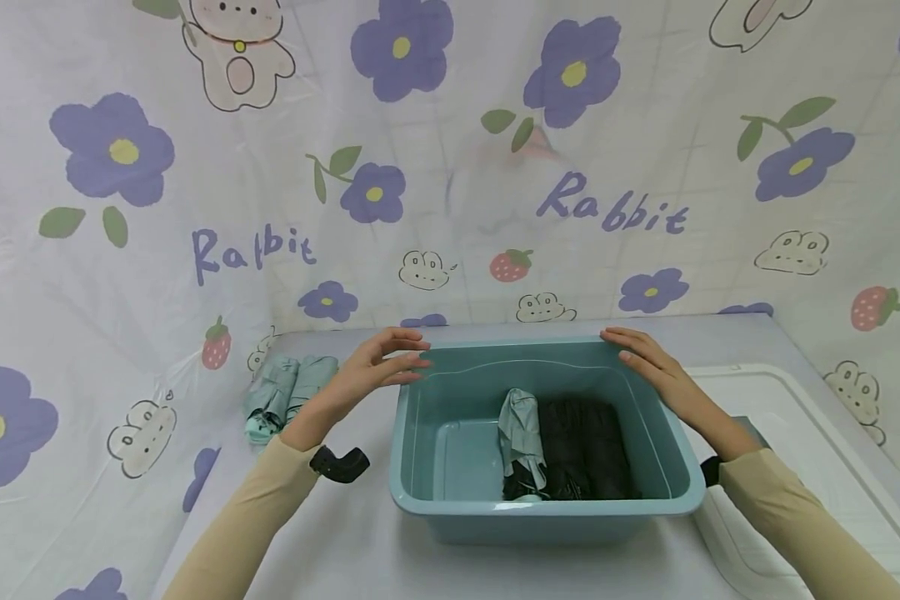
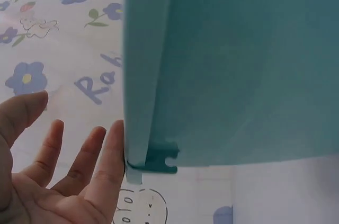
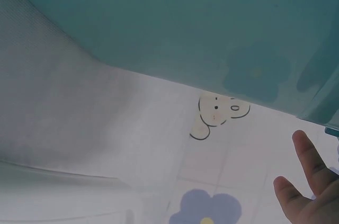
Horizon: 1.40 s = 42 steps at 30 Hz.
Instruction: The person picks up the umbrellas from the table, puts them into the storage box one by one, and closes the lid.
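A blue-green plastic bin [image 1: 540, 507] stands on the table in the head view. Inside its right half lie a light teal rolled cloth [image 1: 521, 421] and, beside it, dark folded cloth [image 1: 585, 446]. At the far left corner is my left hand [image 1: 371, 367], its fingers loosely extended. In the left wrist view one fingertip meets the edge of the bin [image 2: 238, 75]. My right hand [image 1: 656, 371] is at the far right corner with straight fingers over the rim. The right wrist view shows only part of that hand [image 3: 312, 192], below the bin wall [image 3: 159, 23].
Light teal rolled cloths [image 1: 273, 392] lie on the table left of the bin, behind my left forearm. To the right is a large white lid [image 1: 817, 467], partly under my right arm, with a grey piece [image 1: 750, 427] on it. A patterned curtain [image 1: 450, 150] hangs behind.
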Motion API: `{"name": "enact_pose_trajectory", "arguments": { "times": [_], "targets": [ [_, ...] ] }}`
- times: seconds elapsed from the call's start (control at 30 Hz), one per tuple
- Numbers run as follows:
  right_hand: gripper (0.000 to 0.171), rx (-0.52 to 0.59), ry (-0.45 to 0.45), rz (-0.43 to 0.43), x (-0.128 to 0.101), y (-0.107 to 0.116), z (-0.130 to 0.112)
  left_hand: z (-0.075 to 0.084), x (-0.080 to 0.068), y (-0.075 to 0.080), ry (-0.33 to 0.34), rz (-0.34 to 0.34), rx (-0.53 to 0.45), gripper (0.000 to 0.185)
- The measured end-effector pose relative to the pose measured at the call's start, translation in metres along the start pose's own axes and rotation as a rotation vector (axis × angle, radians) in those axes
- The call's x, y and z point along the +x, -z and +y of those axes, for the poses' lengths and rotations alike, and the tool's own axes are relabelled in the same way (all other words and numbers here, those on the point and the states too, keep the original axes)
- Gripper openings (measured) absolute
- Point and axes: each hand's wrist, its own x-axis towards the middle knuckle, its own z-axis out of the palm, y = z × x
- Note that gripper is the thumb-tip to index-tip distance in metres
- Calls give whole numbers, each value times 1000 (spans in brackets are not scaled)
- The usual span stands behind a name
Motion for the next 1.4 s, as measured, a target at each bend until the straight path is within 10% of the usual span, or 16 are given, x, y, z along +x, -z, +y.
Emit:
{"name": "enact_pose_trajectory", "arguments": {
  "times": [0.67, 1.4],
  "targets": [
    [40, 3, 6, 5, 3, 1, 39, -17, -25, 31, 12, 152, 69, 36],
    [40, 3, 8, 6, 3, 0, 42, -88, -37, 85, 120, 248, 218, 41]
  ]
}}
